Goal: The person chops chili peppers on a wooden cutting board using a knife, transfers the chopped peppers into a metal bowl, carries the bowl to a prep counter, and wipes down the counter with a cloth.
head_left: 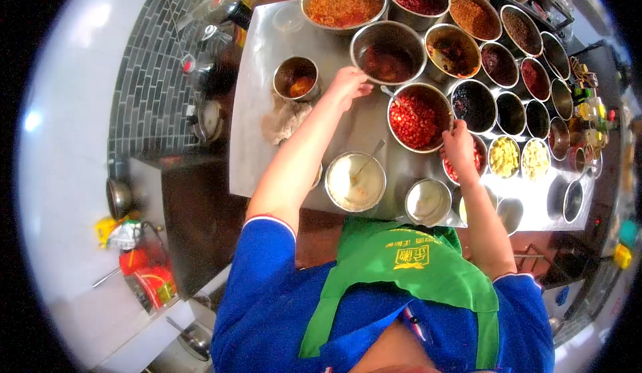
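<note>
A metal pot of chopped red chilies [420, 120] stands near the middle of the table. My right hand [459, 147] is closed on its right rim, with the fingertips partly hidden. A spoon handle [389, 93] sticks out over the pot's upper left edge. My left hand [350, 86] is just left of that handle, fingers stretched out and holding nothing I can see. It is by the lower left side of a pot with dark red sauce [388, 55]; whether it touches the rim I cannot tell. Under my right wrist is another container of cut red chilies [479, 155], partly covered.
Several containers of spices and sauces crowd the back and right, including a bowl of orange-brown flakes [343, 2]. Yellow chopped pieces [503, 157] fill a pot at right. A pale bowl with a spoon [356, 182] stands near me. A cloth [284, 120] lies by a small pot [295, 78].
</note>
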A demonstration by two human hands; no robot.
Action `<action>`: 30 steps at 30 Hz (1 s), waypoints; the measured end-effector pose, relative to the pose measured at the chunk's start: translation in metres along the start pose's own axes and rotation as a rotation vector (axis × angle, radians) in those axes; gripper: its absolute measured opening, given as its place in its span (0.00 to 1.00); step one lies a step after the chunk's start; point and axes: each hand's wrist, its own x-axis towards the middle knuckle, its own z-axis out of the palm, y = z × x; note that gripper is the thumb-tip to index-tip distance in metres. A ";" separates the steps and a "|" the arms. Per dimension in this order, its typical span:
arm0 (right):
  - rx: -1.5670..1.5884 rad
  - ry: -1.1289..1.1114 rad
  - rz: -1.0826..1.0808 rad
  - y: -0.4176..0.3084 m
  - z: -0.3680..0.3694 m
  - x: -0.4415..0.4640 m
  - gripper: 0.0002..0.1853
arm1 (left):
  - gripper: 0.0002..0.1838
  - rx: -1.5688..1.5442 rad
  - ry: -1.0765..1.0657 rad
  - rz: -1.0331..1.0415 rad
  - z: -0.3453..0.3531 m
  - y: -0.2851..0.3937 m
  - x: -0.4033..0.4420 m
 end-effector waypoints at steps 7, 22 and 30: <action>0.066 0.075 0.000 -0.024 -0.001 0.008 0.20 | 0.19 0.080 -0.041 0.168 -0.044 0.018 -0.028; 0.177 -0.218 -0.072 -0.012 -0.026 -0.082 0.14 | 0.15 0.121 0.846 0.139 -0.207 -0.049 -0.034; 0.135 -0.293 -0.120 -0.011 -0.032 -0.122 0.12 | 0.28 -0.050 0.400 0.101 -0.174 -0.030 -0.023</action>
